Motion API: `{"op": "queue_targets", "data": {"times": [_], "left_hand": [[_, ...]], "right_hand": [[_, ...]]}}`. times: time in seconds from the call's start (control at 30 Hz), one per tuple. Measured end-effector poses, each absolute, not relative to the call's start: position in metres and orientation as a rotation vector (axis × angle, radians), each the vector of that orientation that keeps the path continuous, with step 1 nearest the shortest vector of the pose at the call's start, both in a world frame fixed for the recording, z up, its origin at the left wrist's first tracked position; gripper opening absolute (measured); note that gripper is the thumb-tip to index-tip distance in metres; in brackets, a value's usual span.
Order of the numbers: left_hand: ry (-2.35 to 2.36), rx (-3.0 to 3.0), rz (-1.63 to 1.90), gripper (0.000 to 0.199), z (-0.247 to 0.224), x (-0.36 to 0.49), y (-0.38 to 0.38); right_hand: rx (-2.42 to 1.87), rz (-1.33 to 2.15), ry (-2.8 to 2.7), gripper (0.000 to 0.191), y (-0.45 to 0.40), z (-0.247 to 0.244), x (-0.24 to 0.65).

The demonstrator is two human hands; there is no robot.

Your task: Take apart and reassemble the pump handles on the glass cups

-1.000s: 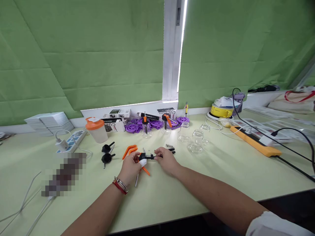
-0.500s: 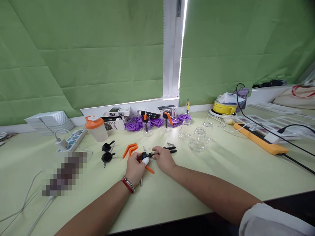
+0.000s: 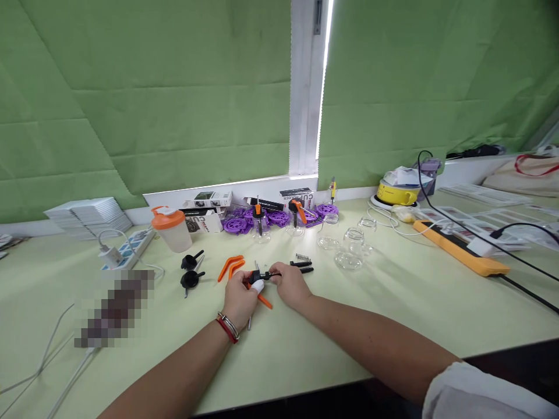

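Table [image 3: 283, 361]: two hands [image 3: 239, 298] [image 3: 292, 285] on one part [image 3: 255, 277]

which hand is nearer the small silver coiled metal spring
Right. The right hand is just on the near side of the small silver coiled metal spring; the left hand is farther off, to its left.

There are two black cups [image 3: 190, 280], one spring [image 3: 303, 257], one shaker [image 3: 172, 233].

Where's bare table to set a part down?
Bare: between right forearm and orange power strip; between the forearms, toward the table's near edge; between left forearm and the pixelated object.
Crowded: around left hand, right hand and their black part, with orange handles and a spring; along the back, with boxes and purple parts.
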State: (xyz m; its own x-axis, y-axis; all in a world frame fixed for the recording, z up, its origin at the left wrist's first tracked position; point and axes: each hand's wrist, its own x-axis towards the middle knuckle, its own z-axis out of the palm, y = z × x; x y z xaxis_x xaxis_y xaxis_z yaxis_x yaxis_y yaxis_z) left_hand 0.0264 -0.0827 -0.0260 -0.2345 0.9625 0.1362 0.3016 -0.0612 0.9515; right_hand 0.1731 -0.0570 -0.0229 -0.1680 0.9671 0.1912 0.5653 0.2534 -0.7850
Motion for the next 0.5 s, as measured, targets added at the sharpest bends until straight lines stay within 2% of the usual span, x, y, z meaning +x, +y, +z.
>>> {"op": "queue_targets", "data": {"times": [0.5], "left_hand": [[1.607,1.365,1.314,0.027,-0.0225,0.0268,-0.0833]], "right_hand": [[-1.434,0.706,-1.846,0.015,-0.0559,-0.0220,0.1731]]}}
